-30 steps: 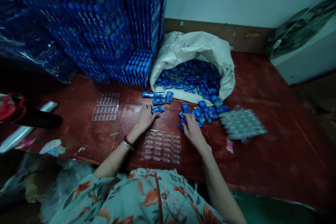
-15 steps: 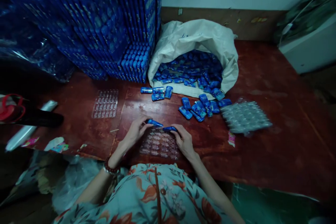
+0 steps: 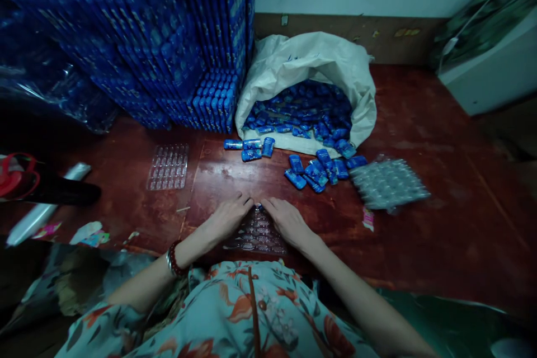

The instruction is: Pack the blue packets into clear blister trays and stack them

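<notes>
A clear plastic tray with moulded cavities (image 3: 257, 235) lies at the table's near edge in front of me. Over its far left corner my left hand (image 3: 230, 213) bends down, fingers closed. My right hand (image 3: 286, 220) curls over the far right part in the same way, the two sets of fingertips almost meeting. Between them shows a bit of a small blue pack (image 3: 259, 206); my fingers cover the rest of what they hold. Loose blue packs (image 3: 315, 172) lie beyond my right hand, and a few others (image 3: 251, 154) sit farther left.
A white woven sack (image 3: 310, 56) full of blue packs opens toward me. Tall stacks of blue-filled trays (image 3: 213, 100) rise at the back left. One clear tray (image 3: 168, 166) lies left, a pile of trays (image 3: 390, 183) right. A dark bottle with red lid (image 3: 62, 187) lies far left.
Both hands have turned down onto the tray's far edge and moved closer together. The blue packs held at the fingertips are now mostly hidden under the fingers.
</notes>
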A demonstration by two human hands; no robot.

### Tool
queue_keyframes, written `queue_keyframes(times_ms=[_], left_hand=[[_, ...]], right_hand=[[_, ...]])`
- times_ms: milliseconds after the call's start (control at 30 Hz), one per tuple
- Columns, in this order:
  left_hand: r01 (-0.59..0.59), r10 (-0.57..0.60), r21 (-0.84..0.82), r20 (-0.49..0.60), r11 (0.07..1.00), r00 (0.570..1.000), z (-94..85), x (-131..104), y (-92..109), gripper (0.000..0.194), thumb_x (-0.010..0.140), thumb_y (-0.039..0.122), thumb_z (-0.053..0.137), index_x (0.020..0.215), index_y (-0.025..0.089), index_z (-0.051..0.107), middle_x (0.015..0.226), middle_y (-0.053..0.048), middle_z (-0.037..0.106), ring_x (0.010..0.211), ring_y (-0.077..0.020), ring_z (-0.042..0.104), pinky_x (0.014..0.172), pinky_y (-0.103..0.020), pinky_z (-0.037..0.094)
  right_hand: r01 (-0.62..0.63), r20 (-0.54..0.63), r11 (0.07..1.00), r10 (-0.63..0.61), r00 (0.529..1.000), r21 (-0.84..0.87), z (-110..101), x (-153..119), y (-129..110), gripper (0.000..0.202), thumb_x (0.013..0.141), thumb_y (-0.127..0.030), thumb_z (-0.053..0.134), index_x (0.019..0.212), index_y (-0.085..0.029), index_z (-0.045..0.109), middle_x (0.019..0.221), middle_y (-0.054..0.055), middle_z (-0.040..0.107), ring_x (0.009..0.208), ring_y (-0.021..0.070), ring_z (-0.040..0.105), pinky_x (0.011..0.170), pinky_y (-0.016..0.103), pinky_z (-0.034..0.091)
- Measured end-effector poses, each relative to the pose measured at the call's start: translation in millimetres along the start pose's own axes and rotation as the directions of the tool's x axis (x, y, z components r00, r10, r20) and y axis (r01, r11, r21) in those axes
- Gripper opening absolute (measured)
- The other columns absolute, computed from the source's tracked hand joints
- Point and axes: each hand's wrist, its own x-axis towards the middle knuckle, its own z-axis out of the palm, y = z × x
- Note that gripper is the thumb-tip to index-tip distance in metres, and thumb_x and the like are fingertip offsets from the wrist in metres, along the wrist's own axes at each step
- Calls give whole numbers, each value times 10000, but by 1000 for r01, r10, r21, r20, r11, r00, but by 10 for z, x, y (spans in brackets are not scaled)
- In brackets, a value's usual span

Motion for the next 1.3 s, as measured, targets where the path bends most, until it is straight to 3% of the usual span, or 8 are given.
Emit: queue_keyframes(times_ms=[267, 400, 633, 867, 1000, 1100, 1167, 1300], left_hand=[[-74, 58, 206, 85, 976, 995, -27, 140, 149, 328, 806, 1, 382, 1063, 93, 563, 1040, -152, 595, 983, -251, 537, 833, -352, 474], [-96, 95, 162, 16, 982, 995, 89, 6, 77, 337, 833, 46, 396, 1133, 125, 528, 1104, -143, 575, 1032, -257, 521, 870, -375, 457], [5, -5, -60, -4, 998, 1000, 160, -141, -101, 392, 823, 22, 408, 1170, 193, 469, 1093, -90, 569, 965, -197, 573, 816, -306, 481], [-6, -3, 100, 84, 995, 996, 87, -12, 34, 330, 800, 11, 425, 1094, 130, 515, 1024, -137, 591, 917, -249, 595, 745, -345, 515], [45, -51, 156, 33, 987, 998, 166, 51, 75, 405, 801, -18, 384, 1186, 80, 466, 1056, -174, 581, 975, -267, 584, 780, -375, 510], [16, -16, 2, -25, 1000, 1000, 158, 16, -3, 554, 829, 45, 446, 1359, 109, 298, 1158, -169, 556, 1037, -251, 571, 827, -349, 497], [-25, 14, -142, -82, 990, 997, 80, -5, -102, 604, 862, 189, 511, 1402, 174, 241, 1248, -155, 514, 1085, -250, 552, 858, -353, 486], [-31, -50, -322, -240, 946, 969, -139, 171, -355, 402, 930, 342, 411, 1315, 224, 407, 1259, -100, 517, 1118, -207, 525, 949, -349, 428]], right_hand=[[-78, 37, 993, 81, 996, -84, 57, 58, -156, 420, 856, -47, 357, 1248, -122, 488, 1087, 128, 622, 962, 216, 577, 847, 332, 443], [-102, 30, 989, 106, 994, -102, 76, 34, -152, 405, 862, -57, 366, 1241, -127, 489, 1069, 120, 626, 954, 224, 576, 833, 340, 442], [-83, 40, 995, 85, 996, -51, 38, 37, -162, 367, 864, -64, 375, 1184, -148, 533, 1065, 121, 628, 943, 227, 584, 828, 342, 447], [-111, -5, 993, 111, 994, -48, 87, 102, -256, 431, 854, -57, 383, 1266, -138, 480, 1124, 119, 613, 1046, 226, 562, 923, 354, 424], [-142, 7, 990, 142, 990, -19, 81, 128, -209, 415, 879, -101, 394, 1287, -132, 461, 1106, 130, 623, 1006, 218, 586, 882, 351, 457], [-129, -31, 988, 133, 991, 90, 26, 58, -88, 442, 912, -214, 412, 1351, -164, 394, 1169, 118, 607, 1051, 217, 573, 904, 386, 449], [-120, -115, 973, 144, 983, 196, -13, -13, 51, 415, 929, -279, 392, 1333, -191, 426, 1175, 92, 609, 1069, 203, 563, 914, 378, 442], [-304, -347, 926, 367, 863, 223, 4, -54, 454, 356, 938, -297, 349, 1216, -194, 545, 1106, 100, 616, 1026, 203, 552, 898, 360, 440]])
